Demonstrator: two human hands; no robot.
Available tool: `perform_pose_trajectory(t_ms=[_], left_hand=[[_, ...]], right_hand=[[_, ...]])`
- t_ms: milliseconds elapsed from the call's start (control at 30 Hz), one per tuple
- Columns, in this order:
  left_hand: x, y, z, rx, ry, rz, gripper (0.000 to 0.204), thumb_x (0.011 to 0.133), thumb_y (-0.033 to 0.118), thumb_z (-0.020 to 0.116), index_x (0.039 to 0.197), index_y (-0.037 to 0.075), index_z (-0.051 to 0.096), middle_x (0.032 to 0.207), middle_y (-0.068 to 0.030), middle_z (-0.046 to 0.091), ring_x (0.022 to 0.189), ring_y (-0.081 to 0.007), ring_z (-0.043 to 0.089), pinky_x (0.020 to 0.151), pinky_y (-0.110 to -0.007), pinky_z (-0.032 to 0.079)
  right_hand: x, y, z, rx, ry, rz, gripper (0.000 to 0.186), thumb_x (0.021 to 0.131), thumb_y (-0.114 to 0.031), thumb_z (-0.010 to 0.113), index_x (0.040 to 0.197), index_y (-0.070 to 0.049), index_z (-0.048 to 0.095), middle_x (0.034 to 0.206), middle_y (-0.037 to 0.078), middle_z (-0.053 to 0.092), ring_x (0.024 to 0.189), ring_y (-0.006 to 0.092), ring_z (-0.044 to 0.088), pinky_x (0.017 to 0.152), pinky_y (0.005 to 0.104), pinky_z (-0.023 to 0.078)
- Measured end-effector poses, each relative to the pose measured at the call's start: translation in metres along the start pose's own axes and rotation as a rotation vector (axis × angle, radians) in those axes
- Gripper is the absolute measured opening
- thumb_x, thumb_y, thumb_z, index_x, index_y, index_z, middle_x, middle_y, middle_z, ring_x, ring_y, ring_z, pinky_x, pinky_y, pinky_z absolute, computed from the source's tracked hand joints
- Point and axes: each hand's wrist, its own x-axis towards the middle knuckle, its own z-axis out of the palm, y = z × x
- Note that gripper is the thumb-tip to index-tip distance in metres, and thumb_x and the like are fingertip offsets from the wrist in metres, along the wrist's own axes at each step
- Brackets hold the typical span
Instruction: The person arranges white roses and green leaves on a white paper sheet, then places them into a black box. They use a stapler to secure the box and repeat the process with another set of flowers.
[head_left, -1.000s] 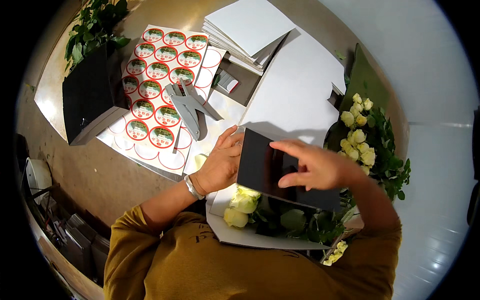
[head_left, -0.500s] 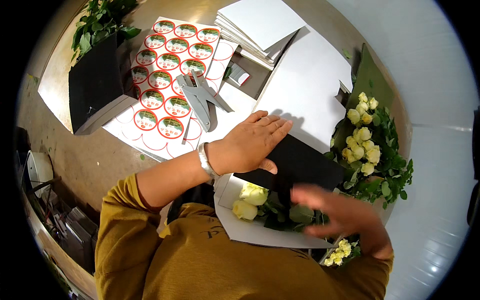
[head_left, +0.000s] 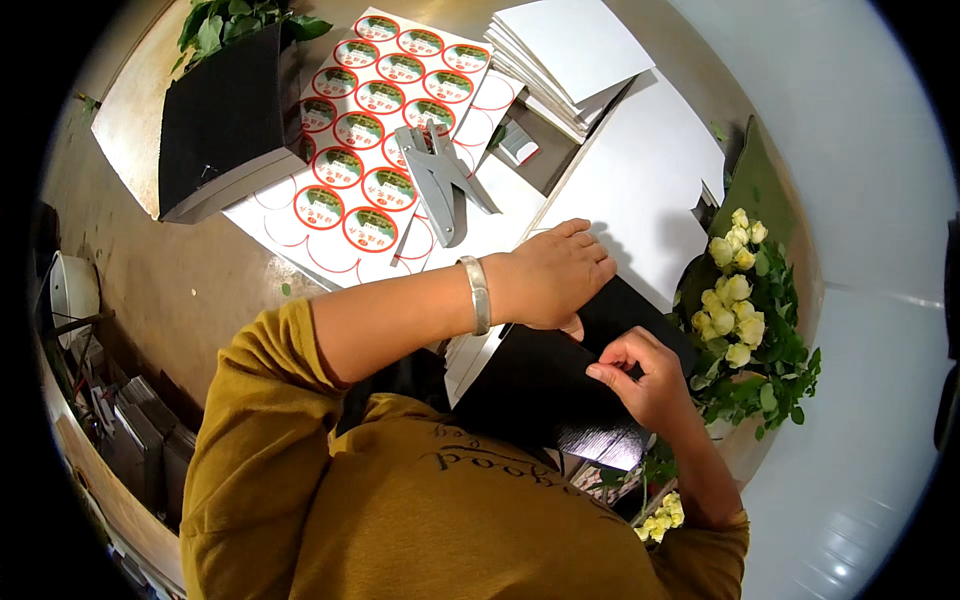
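In front of my body lies a stiff card sheet, black outside and pale inside, its near black flap [head_left: 525,385] folded over toward the far black part [head_left: 635,315]. My left hand [head_left: 555,280], a silver bangle at its wrist, lies palm down with fingers stretched over the far part. At the flap's far edge, the thumb and curled fingers of my right hand [head_left: 648,378] pinch together on the card. The roses that lay inside the sheet are hidden under the flap. Leaves [head_left: 655,465] and small yellow roses [head_left: 660,518] show below its right end.
Pale yellow roses [head_left: 735,310] stand at the right. Beyond my hands are large white sheets [head_left: 640,170] and a stack of white card [head_left: 575,50]. A grey hand punch [head_left: 440,185] rests on round red-rimmed stickers [head_left: 370,190]. A black card wrap [head_left: 225,120] holds leafy stems at the far left.
The near flap has come over the yellow roses and covers them. My right hand has moved up to the flap's edge and closed. My left hand stays pressed on the black card.
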Motion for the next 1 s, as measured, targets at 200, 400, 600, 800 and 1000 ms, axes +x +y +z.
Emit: perform_pose_trajectory(t_ms=[200, 400, 600, 800, 1000], left_hand=[[-0.002, -0.005, 0.008, -0.041, 0.064, 0.039, 0.074, 0.065, 0.039, 0.079, 0.118, -0.003, 0.048, 0.115, -0.0146, 0.054, 0.118, -0.0289, 0.046, 0.109, -0.040, 0.024], [-0.003, -0.006, 0.011, -0.054, 0.083, 0.054, 0.070, 0.067, 0.038, 0.078, 0.116, -0.003, 0.049, 0.110, -0.0135, 0.055, 0.112, -0.0284, 0.048, 0.105, -0.037, 0.028], [0.001, 0.000, 0.003, 0.018, 0.015, 0.051, 0.073, 0.065, 0.046, 0.077, 0.111, -0.004, 0.049, 0.105, -0.0148, 0.055, 0.108, -0.0288, 0.049, 0.099, -0.036, 0.031], [0.013, 0.009, -0.009, 0.060, -0.153, -0.033, 0.082, 0.062, 0.051, 0.078, 0.115, -0.004, 0.047, 0.108, -0.0149, 0.054, 0.110, -0.0295, 0.049, 0.097, -0.037, 0.032], [0.013, 0.011, -0.009, 0.054, -0.155, -0.056, 0.096, 0.059, 0.047, 0.081, 0.134, 0.003, 0.041, 0.117, -0.0156, 0.053, 0.114, -0.0309, 0.047, 0.098, -0.042, 0.031]], right_hand=[[0.006, -0.002, 0.007, -0.027, -0.018, 0.086, 0.017, 0.075, -0.007, 0.074, 0.080, 0.000, 0.059, 0.076, 0.009, 0.056, 0.065, 0.0191, 0.057, 0.062, 0.0289, 0.047], [0.008, -0.008, 0.013, -0.093, -0.005, 0.139, 0.018, 0.074, -0.008, 0.073, 0.079, -0.001, 0.057, 0.074, 0.009, 0.054, 0.065, 0.0214, 0.055, 0.061, 0.0310, 0.046], [0.006, -0.010, 0.016, -0.086, 0.062, 0.175, 0.020, 0.075, -0.012, 0.072, 0.077, -0.002, 0.054, 0.072, 0.008, 0.050, 0.064, 0.0228, 0.052, 0.060, 0.0329, 0.044], [0.000, -0.019, 0.020, -0.165, 0.166, 0.257, 0.020, 0.074, -0.010, 0.071, 0.075, -0.003, 0.053, 0.070, 0.009, 0.050, 0.064, 0.0250, 0.051, 0.060, 0.0364, 0.043], [-0.020, -0.091, 0.052, 0.150, 0.030, -0.069, 0.010, 0.081, -0.010, 0.069, 0.086, -0.006, 0.062, 0.078, 0.010, 0.059, 0.066, 0.0258, 0.059, 0.059, 0.0331, 0.047]])
